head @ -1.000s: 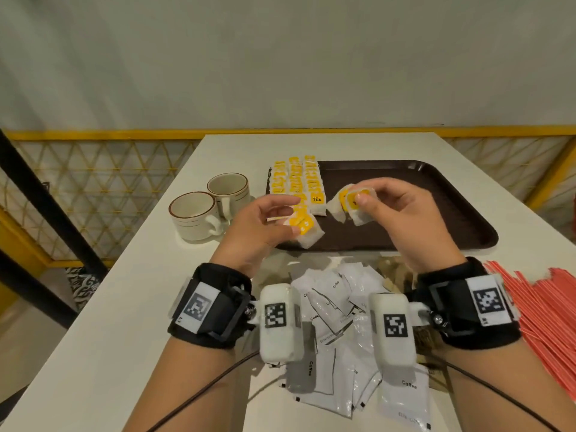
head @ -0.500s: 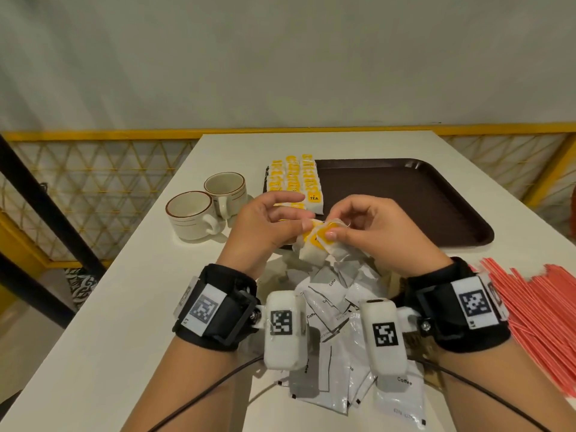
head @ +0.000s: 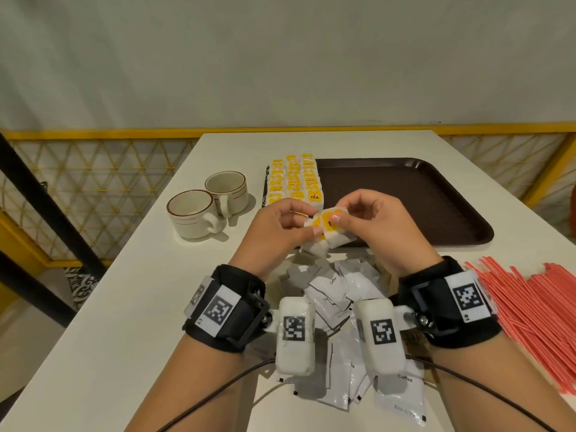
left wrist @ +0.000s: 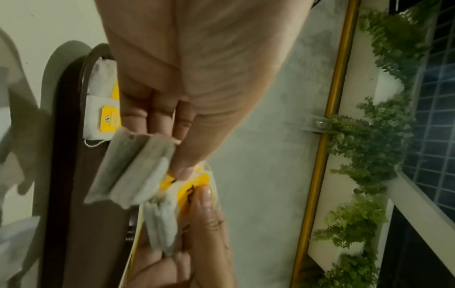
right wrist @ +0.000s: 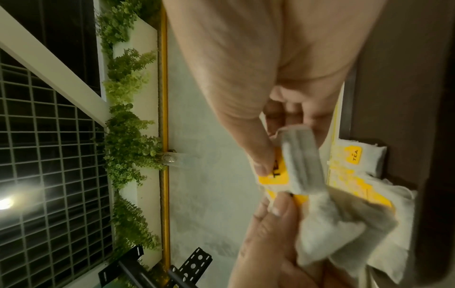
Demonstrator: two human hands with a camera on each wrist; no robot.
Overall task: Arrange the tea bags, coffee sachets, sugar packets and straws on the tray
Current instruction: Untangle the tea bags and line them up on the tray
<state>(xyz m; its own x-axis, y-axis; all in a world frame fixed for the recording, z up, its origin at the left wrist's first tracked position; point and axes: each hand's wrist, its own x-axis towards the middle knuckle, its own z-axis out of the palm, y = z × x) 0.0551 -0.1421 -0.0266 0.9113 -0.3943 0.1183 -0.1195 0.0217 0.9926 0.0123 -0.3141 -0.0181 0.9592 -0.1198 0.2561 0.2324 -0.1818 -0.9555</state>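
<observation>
I've got both hands together over the tray's near-left corner, left hand and right hand each pinching the loose tea bags by their yellow tags. They look light, soft and floppy with trailing strings, so I judge the stiff tag or top seam the best hold; squeezing the pouch risks tearing it. Versus a second ago: the hands were apart, each with its own bags, and are now pressed close, bags overlapping. Rows of tea bags sit along the tray's left edge.

Two cups side by side — ferns, perhaps plastic, behind.
</observation>
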